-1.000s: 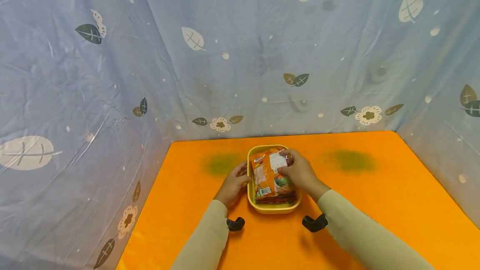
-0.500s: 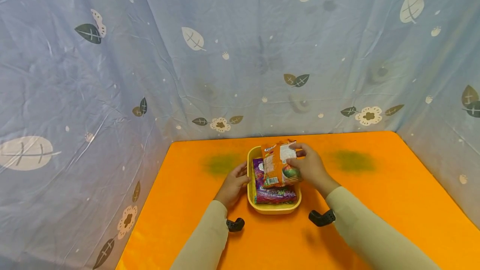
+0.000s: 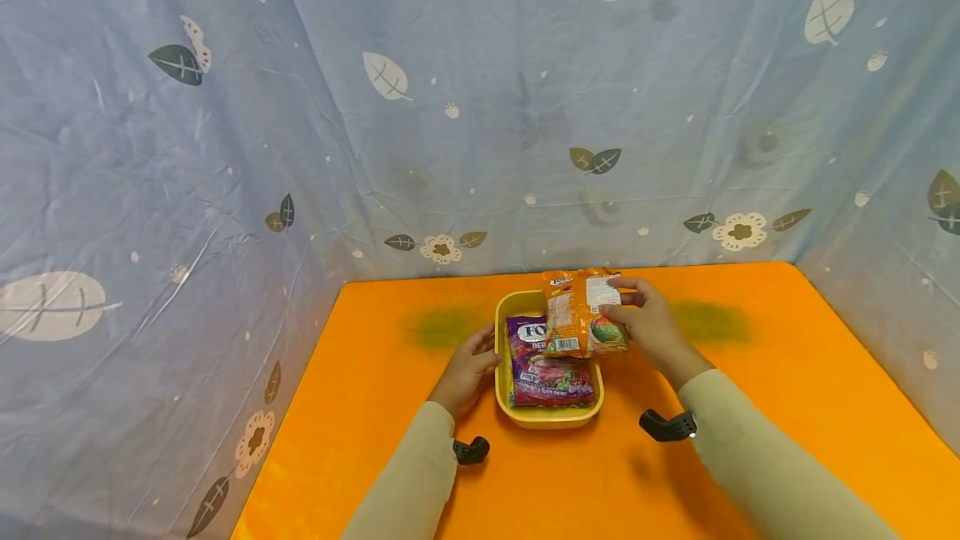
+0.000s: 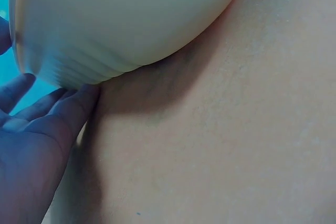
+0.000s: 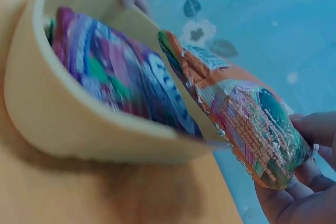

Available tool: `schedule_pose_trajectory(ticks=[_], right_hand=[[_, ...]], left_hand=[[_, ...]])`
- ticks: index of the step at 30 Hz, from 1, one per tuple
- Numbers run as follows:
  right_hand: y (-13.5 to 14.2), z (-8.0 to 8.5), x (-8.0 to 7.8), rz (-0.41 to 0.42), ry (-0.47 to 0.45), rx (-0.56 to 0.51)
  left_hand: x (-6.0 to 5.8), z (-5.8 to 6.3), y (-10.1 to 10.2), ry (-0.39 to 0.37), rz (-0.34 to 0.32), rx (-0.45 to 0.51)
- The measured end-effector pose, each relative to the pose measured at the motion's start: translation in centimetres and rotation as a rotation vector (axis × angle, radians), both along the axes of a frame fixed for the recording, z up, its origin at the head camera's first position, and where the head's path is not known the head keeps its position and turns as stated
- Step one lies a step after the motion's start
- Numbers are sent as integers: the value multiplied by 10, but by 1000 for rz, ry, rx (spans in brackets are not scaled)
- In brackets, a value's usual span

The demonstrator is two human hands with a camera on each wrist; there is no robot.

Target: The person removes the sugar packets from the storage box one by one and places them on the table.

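My right hand (image 3: 648, 319) pinches an orange candy bag (image 3: 577, 315) by its right side, raised above the right rim of a yellow plastic basket (image 3: 551, 422). In the right wrist view the bag (image 5: 247, 114) tilts beside the basket wall, thumb on one face and fingers beneath. A purple candy bag (image 3: 547, 377) lies in the basket, its upper right part hidden by the orange one. Against the basket's left side rests my left hand (image 3: 467, 369), fingers fairly straight. The left wrist view shows these fingers (image 4: 79, 106) touching the ribbed outer wall.
The basket stands on an orange table (image 3: 390, 357) with two dark greenish patches. A blue curtain (image 3: 480, 107) with leaf and flower prints encloses the back and both sides. A black wrist mount (image 3: 667, 426) sticks out from the right sleeve.
My right hand has lifted the orange candy bag off the purple one and carried it right, uncovering the purple bag. The left hand and basket have stayed in place.
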State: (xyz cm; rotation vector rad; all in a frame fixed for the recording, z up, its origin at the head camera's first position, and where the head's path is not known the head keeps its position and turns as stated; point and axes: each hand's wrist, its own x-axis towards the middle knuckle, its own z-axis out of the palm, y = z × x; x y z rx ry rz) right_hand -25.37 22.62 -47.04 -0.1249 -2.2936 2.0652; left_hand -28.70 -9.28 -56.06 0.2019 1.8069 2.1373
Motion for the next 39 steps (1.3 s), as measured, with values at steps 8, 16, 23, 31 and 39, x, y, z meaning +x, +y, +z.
schedule_pose_trajectory(ticks=[8, 16, 23, 31, 39], right_hand=[[30, -13, -7, -29, 9, 8], [50, -19, -6, -69, -8, -17], [65, -21, -6, -85, -37, -1], [81, -32, -6, -99, -117, -6], [91, -50, -5, -51, -92, 182]], left_hand=[[0, -2, 0, -4, 6, 19], [2, 0, 1, -9, 10, 29], [2, 0, 1, -9, 9, 33], [3, -1, 1, -14, 13, 26], [3, -2, 2, -14, 12, 26]])
